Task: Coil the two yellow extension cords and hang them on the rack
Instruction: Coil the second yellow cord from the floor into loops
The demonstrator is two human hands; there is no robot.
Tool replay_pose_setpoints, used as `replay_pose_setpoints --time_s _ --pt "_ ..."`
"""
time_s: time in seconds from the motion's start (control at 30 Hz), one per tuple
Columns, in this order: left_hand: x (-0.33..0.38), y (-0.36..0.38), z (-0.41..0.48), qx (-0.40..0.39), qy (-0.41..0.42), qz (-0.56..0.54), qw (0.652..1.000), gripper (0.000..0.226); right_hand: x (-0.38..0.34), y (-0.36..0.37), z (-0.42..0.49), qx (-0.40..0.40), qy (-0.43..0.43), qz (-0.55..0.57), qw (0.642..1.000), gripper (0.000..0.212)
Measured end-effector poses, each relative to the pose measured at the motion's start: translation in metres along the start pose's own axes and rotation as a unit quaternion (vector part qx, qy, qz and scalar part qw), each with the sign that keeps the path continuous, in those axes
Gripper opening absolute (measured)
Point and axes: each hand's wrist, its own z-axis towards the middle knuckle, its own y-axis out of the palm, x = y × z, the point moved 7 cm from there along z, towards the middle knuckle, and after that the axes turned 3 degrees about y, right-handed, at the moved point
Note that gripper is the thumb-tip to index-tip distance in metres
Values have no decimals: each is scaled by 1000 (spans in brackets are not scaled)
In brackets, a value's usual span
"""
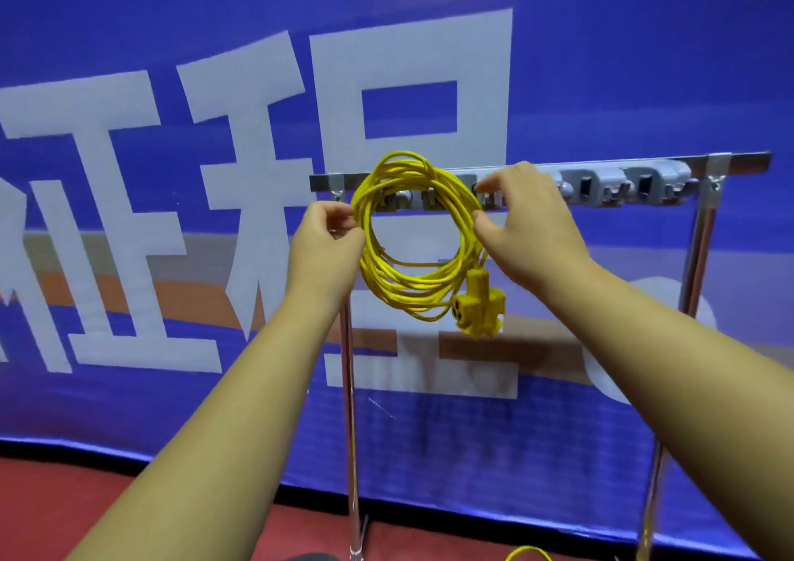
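— What carries things here?
— A rack [730, 160]: a metal rail with grey holders [623, 186] on two chrome legs [350, 388], standing on the red floor [86, 500].
— Anything on them?
— A yellow coil [412, 287] against the rail's left part, and a loop of yellow cord [528, 553] on the floor by the right leg.

Second yellow cord [529, 553] cut off at bottom edge, only a loop shows. Rack [739, 160] hooks partly hidden behind coil [408, 292] and right hand [528, 225]. Can't tell if coil is hooked. Rack feet out of frame.
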Motion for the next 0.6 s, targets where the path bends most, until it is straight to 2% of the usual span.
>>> replay_pose_setpoints --time_s 0.07,0.17,0.27,0.37,0.43,0.6 --pt "-16 2 -31 -16 -41 -43 998 17 9 -2 -25 23 8 24 999 23" --pt "-47 34 -91 -129 -100 -78 983 13 32 10 -75 21 27 43 998 20" --pt "-83 76 -151 -256 -147 -53 954 12 59 35 -131 -20 56 58 997 16" --pt "-128 120 -207 -370 -213 4 904 6 95 67 -192 -90 107 55 989 16" --pt "-163 148 -241 -427 -253 48 867 12 124 90 -237 -153 163 46 974 16" --pt "-253 202 -326 -512 -334 112 784 23 199 145 -358 -321 299 13 899 21"
